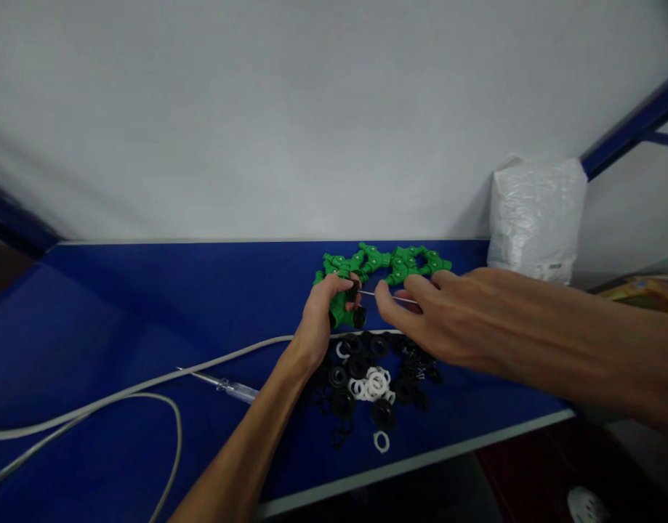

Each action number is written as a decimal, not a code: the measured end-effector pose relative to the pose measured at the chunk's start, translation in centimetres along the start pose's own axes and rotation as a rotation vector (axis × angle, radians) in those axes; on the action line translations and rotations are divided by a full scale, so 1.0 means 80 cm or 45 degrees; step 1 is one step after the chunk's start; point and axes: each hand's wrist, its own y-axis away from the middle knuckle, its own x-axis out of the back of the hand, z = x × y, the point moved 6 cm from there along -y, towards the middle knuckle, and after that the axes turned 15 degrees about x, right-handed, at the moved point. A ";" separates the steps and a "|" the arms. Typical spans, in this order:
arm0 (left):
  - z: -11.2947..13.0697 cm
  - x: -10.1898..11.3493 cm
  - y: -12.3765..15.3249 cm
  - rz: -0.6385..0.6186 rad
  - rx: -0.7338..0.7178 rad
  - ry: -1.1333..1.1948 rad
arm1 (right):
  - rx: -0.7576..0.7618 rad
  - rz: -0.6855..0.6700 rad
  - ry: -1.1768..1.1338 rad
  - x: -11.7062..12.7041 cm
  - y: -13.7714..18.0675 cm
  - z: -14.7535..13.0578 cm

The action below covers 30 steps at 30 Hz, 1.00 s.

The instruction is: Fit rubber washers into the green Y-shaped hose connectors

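Observation:
My left hand (317, 316) is closed round a green hose connector (340, 314) with black end pieces. Thumb and fingers pinch at one black end (353, 291). From the right, my right hand (421, 309) grips a screwdriver whose thin metal shaft (368, 293) points at that black end; its handle is hidden in the palm. Whether the tip touches or enters the piece is too small to tell. Several green Y-shaped connectors (404, 263) lie just behind both hands. Below them spreads a pile of black rings (338, 375) and white rings (376, 385).
A clear-handled screwdriver (235, 390) lies left of my forearm. White cable (214, 362) runs across the blue table (148, 298) and loops at the left. A plastic-wrapped package (536, 218) stands at the back right against the wall. The table's pale front edge (421, 465) shows below.

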 end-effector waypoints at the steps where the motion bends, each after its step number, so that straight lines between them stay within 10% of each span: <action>1: 0.000 0.001 -0.001 -0.001 -0.009 -0.004 | 0.016 -0.002 0.029 0.001 -0.002 -0.001; 10: -0.003 0.006 -0.004 -0.033 -0.111 -0.066 | -0.246 0.132 -0.666 -0.029 -0.002 0.012; 24: 0.005 0.004 0.009 0.018 -0.206 -0.233 | -1.488 0.118 -2.662 -0.039 0.014 0.002; 30: 0.017 0.007 0.014 -0.020 -0.267 -0.258 | -1.439 0.411 -3.161 -0.044 0.016 -0.016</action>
